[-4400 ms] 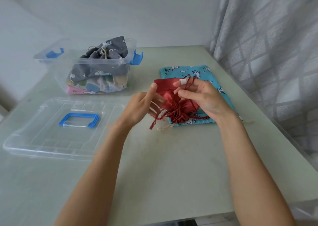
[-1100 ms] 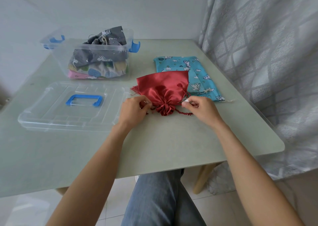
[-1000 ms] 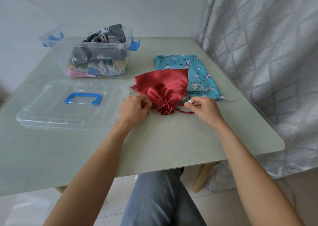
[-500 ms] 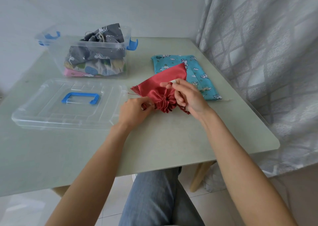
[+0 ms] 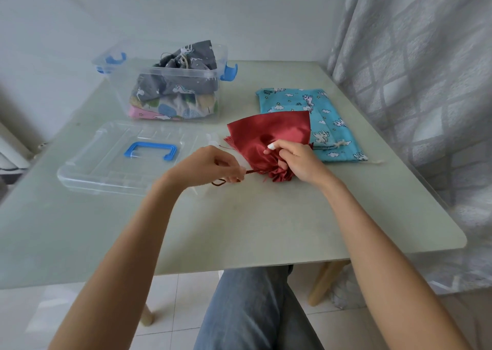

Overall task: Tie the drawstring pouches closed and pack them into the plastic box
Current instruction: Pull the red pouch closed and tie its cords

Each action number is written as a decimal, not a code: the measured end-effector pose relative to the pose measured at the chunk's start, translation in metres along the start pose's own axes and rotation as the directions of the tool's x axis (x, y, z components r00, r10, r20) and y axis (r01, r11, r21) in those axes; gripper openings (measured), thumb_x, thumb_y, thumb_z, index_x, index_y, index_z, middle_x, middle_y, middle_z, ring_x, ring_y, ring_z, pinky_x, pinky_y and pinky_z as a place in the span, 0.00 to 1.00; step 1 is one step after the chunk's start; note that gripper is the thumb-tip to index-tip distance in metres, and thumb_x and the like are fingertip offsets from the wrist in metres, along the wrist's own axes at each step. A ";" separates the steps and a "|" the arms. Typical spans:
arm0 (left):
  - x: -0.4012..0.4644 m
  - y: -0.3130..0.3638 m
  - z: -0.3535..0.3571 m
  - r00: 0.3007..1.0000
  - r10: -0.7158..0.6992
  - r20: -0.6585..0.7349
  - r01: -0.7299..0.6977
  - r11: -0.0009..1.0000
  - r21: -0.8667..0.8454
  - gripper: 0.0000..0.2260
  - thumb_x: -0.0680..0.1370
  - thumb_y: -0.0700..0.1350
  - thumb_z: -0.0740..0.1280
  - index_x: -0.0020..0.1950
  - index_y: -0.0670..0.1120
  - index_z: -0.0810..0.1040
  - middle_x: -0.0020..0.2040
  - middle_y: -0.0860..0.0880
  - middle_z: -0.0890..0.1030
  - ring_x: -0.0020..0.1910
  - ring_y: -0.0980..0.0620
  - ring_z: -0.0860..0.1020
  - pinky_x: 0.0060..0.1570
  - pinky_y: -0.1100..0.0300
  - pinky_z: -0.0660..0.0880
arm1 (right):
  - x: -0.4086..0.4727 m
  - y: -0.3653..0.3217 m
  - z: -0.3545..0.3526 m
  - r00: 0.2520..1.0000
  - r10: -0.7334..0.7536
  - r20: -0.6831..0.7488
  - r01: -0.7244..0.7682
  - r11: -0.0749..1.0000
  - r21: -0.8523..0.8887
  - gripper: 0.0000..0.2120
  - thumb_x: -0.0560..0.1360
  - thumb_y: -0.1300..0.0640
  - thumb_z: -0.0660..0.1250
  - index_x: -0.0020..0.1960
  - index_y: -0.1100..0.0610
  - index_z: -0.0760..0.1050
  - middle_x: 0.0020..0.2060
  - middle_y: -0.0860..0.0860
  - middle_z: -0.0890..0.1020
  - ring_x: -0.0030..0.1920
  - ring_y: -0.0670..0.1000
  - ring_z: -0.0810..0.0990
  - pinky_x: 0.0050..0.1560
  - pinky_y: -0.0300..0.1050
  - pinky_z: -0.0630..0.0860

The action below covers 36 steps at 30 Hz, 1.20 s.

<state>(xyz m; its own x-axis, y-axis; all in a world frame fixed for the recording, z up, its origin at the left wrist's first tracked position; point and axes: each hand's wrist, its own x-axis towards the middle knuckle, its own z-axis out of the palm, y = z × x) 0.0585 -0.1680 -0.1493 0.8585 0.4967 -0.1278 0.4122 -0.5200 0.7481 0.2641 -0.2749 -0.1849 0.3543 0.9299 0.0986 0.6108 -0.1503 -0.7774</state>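
Observation:
A red satin drawstring pouch (image 5: 269,132) lies on the table's middle, its gathered mouth toward me. My right hand (image 5: 295,160) grips that gathered neck. My left hand (image 5: 210,167) pinches the dark red drawstring (image 5: 251,172) and holds it stretched out to the left. A blue printed pouch (image 5: 308,110) lies flat behind and to the right, partly under the red one. The clear plastic box (image 5: 170,83) stands at the back left, holding a grey pouch on top of several others.
The box's clear lid (image 5: 125,158) with a blue handle lies flat to the left of my hands. A grey curtain (image 5: 415,70) hangs along the table's right edge. The table's front edge (image 5: 239,267) is above my knee.
My right hand has settled round the pouch's gathered neck. My left hand has pulled the drawstring out to the left. The pouch lies flatter than half a second ago.

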 end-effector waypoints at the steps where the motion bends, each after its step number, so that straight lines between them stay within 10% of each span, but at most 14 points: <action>1: -0.002 0.001 -0.002 1.000 0.030 0.004 -0.029 0.991 -0.127 0.06 0.75 0.48 0.68 0.41 0.49 0.83 0.37 0.54 0.83 0.38 0.63 0.78 0.43 0.75 0.70 | -0.001 0.000 0.000 1.000 -0.020 0.006 0.020 1.000 -0.024 0.15 0.78 0.63 0.54 0.51 0.50 0.78 0.25 0.45 0.72 0.30 0.49 0.70 0.36 0.45 0.66; 9: 0.016 0.003 0.027 0.960 0.230 -0.160 -0.279 0.745 -0.606 0.14 0.74 0.39 0.66 0.59 0.43 0.77 0.44 0.51 0.83 0.43 0.54 0.80 0.52 0.62 0.75 | -0.007 -0.002 0.000 0.998 -0.061 0.018 0.062 0.997 -0.047 0.03 0.80 0.59 0.58 0.53 0.56 0.66 0.29 0.45 0.76 0.32 0.47 0.72 0.39 0.43 0.68; 18: 0.045 0.009 0.036 0.919 0.281 -0.275 -0.362 0.878 -0.313 0.19 0.75 0.35 0.67 0.60 0.54 0.74 0.64 0.48 0.71 0.45 0.51 0.83 0.52 0.62 0.78 | -0.008 0.000 0.003 1.000 0.031 -0.007 -0.030 0.999 0.044 0.13 0.80 0.55 0.60 0.60 0.55 0.59 0.32 0.44 0.77 0.28 0.41 0.70 0.34 0.36 0.66; 26: 0.060 0.004 0.043 0.889 0.394 -0.233 -0.396 0.917 0.040 0.25 0.72 0.35 0.71 0.65 0.53 0.73 0.63 0.49 0.71 0.42 0.56 0.80 0.46 0.67 0.78 | -0.010 -0.004 0.011 0.989 0.130 -0.076 -0.083 0.889 0.451 0.10 0.80 0.63 0.57 0.42 0.57 0.71 0.32 0.52 0.76 0.21 0.39 0.66 0.24 0.30 0.60; 36: 0.060 0.008 0.044 0.908 0.362 -0.213 -0.349 0.932 0.095 0.24 0.70 0.37 0.73 0.64 0.53 0.74 0.61 0.49 0.74 0.44 0.56 0.77 0.51 0.56 0.78 | -0.017 -0.004 0.003 0.990 0.083 0.111 -0.132 0.810 0.571 0.05 0.77 0.59 0.63 0.43 0.55 0.73 0.35 0.50 0.74 0.30 0.43 0.65 0.28 0.33 0.61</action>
<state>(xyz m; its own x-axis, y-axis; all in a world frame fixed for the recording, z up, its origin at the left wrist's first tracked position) 0.1265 -0.1729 -0.1799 0.8632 0.4109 0.2934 0.1135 -0.7241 0.6802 0.2529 -0.2891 -0.1851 0.3228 0.9458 -0.0358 0.0440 -0.0528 -0.9976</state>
